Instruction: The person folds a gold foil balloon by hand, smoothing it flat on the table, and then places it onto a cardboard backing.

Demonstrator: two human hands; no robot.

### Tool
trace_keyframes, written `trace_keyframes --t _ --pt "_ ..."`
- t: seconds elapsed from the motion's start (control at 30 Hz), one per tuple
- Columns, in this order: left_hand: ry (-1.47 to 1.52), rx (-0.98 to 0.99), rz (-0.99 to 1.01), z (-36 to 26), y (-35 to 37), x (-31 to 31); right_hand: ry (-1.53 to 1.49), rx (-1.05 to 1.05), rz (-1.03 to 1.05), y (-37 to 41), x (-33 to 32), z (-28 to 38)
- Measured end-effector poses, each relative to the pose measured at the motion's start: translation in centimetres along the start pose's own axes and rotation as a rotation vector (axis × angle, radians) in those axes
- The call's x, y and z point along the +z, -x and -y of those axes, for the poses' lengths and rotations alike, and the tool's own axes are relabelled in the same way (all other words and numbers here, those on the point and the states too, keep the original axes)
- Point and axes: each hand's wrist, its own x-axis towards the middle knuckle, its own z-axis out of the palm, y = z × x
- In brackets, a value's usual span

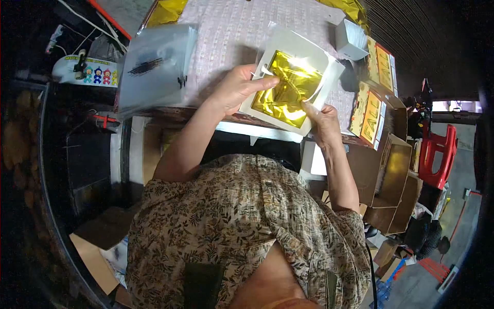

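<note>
Table (231,26) with clear bags (154,67); left hand (236,88), right hand (322,122) hold foil packet (288,87).

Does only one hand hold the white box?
No, the left hand and the right hand both grip the white box, one on each side.
</note>
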Motion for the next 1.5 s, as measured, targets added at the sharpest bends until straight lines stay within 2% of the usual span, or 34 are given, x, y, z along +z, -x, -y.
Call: trace_keyframes --t 0.23,0.3,0.47,0.57,0.6,0.67,0.73,0.77,0.83,0.9,0.93,1.0,1.1,1.17,1.27,1.33,1.4,1.5 --pt "0.01 0.053 0.112 1.0 -0.2 -0.8 -0.109 -0.102 -0.072 -0.1 0.9 -0.5" --pt "0.108 0.058 0.139 0.8 0.0 -0.5 -0.121 -0.097 -0.09 0.1 1.7 -0.5" --pt "0.085 0.007 0.108 1.0 -0.3 -1.3 -0.106 -0.07 -0.135 0.0 2.1 -0.5" --pt "0.112 -0.005 0.098 0.5 -0.2 -1.7 -0.047 -0.037 -0.113 -0.1 0.7 0.0" --pt "0.126 -0.01 0.095 0.4 0.0 -1.8 0.009 -0.075 0.01 -0.6 -2.1 -0.7" --pt "0.069 0.023 0.115 0.8 -0.4 -2.4 0.067 -0.113 0.138 -1.0 -2.9 -0.6" --pt "0.016 0.044 0.141 1.0 -0.2 -2.5 -0.006 -0.12 0.073 -0.7 -3.0 -0.9" --pt "0.11 0.027 0.14 0.8 0.0 -2.3 -0.042 -0.127 0.138 -0.7 -3.2 -0.7" --pt "0.204 0.014 0.14 0.7 -0.1 -2.2 -0.063 -0.105 0.096 -0.2 -1.7 -0.2" --pt "0.729 0.009 0.287 1.5 -0.6 -2.4 -0.081 -0.084 0.06 0.6 -0.7 0.7" --pt "0.728 0.018 0.283 2.0 -0.8 -2.2 -0.109 -0.027 0.083 0.9 -0.5 1.1" --pt "1.076 0.11 0.457 3.2 -1.4 -1.7 -0.136 0.031 0.12 0.9 -0.1 1.1" --pt "1.106 0.089 0.48 3.0 -0.8 -2.1 -0.094 -0.137 0.163 1.0 0.2 0.9" --pt "1.094 0.088 0.426 2.6 -0.4 -2.3 -0.086 -0.115 0.173 1.0 -0.2 0.8" --pt "1.093 0.106 0.471 2.7 -0.4 -2.8 -0.085 -0.086 0.164 1.3 0.3 0.9" --pt "0.976 0.11 0.434 2.3 -0.1 -3.4 -0.089 -0.074 0.149 1.3 0.5 1.0" --pt "0.869 0.011 0.249 1.6 0.0 -4.0 -0.013 -0.055 0.145 1.4 0.1 1.0" --pt "0.732 0.069 0.294 0.1 0.6 -4.0 -0.029 -0.079 0.086 1.8 1.0 1.1"
